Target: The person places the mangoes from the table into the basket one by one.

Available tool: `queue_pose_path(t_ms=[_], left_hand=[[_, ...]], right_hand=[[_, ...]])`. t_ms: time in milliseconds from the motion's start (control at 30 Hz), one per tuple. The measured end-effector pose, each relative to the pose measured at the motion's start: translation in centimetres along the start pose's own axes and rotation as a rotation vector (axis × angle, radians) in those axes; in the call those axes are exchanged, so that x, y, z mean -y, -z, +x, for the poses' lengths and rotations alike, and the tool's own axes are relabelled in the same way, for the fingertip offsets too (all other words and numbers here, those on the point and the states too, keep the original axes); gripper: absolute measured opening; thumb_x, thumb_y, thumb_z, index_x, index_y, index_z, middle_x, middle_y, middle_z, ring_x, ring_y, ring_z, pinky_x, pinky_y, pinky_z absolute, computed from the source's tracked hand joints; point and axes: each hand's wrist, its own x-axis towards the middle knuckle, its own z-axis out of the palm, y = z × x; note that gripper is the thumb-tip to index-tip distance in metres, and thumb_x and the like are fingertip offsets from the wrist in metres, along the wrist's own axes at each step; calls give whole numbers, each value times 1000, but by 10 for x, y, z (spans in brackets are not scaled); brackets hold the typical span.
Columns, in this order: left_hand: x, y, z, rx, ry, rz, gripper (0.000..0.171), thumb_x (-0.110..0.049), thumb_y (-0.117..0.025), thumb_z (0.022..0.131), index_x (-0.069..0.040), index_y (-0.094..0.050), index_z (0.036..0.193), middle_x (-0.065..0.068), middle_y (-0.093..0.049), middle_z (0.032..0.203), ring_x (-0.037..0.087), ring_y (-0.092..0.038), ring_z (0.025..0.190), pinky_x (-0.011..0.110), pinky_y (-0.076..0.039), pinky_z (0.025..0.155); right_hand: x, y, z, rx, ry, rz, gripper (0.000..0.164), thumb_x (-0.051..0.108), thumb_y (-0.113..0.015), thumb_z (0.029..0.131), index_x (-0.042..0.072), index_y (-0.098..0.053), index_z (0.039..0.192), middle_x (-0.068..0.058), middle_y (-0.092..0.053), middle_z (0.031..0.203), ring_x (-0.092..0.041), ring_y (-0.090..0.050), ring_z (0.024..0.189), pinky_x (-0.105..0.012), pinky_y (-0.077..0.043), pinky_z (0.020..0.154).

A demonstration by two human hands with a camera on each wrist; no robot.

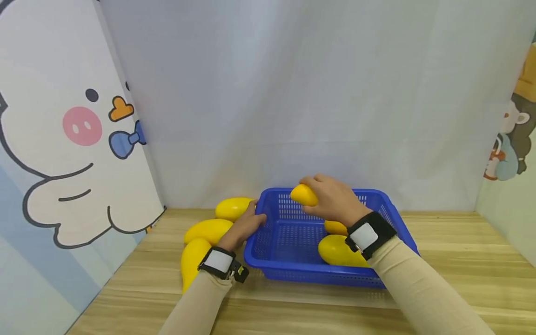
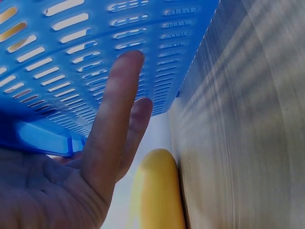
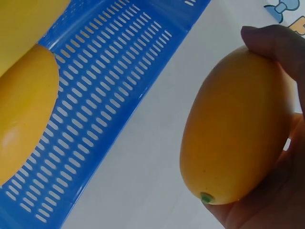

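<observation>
My right hand (image 1: pixel 335 200) holds a yellow mango (image 1: pixel 304 195) above the far part of a blue plastic basket (image 1: pixel 324 267). In the right wrist view the thumb and fingers wrap the mango (image 3: pixel 238 126), whose green stem end shows. Two more mangoes lie on the basket's right side, one large mango (image 1: pixel 341 251) in front of a partly hidden mango (image 1: pixel 335 227). At the basket's left wall, my left hand (image 1: pixel 244 225) grips the side, its thumb over the rim. The left wrist view shows its fingers (image 2: pixel 112 119) along the slotted outer wall.
Left of the basket, on the wooden table (image 1: pixel 138 302), lie a mango (image 1: pixel 233 209) at the back, a mango (image 1: pixel 208 231) nearer, and a mango (image 1: pixel 194 260) partly behind the left wrist. A pale curtain (image 1: pixel 314 93) hangs behind; printed cartoon panels (image 1: pixel 75 163) stand at the sides.
</observation>
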Motion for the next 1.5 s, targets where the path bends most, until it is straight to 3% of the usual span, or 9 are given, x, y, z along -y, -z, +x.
queue_pose_path(t_ms=[500, 833, 1233, 1500], left_hand=[[-2, -6, 2, -19, -2, 19, 73, -19, -47, 80, -13, -15, 145, 15, -37, 137, 30, -44, 107, 46, -39, 88], [-3, 0, 1, -13, 6, 19, 72, -19, -47, 80, -13, -15, 145, 14, -37, 136, 30, -43, 107, 45, -39, 87], [0, -1, -1, -22, 12, 28, 72, -19, -47, 80, -12, -15, 145, 15, -36, 138, 30, -43, 106, 45, -41, 87], [-2, -1, -2, -22, 16, 17, 71, -20, -47, 81, -14, -16, 145, 13, -38, 135, 31, -44, 105, 44, -42, 83]], right_hand=[[0, -21, 18, 100, 46, -79, 63, 43, -69, 75, 20, -49, 129, -2, -57, 107, -17, -53, 84, -35, -47, 68], [2, -33, 28, 146, 57, -84, 62, 40, -70, 76, 17, -50, 130, -5, -57, 107, -19, -53, 85, -37, -47, 68], [6, -47, 34, 273, -5, -79, 63, 40, -71, 75, 19, -49, 131, -5, -57, 111, -19, -54, 87, -40, -48, 72], [5, -45, 39, 278, 2, -73, 64, 41, -71, 73, 18, -51, 129, -4, -58, 111, -19, -54, 89, -40, -47, 71]])
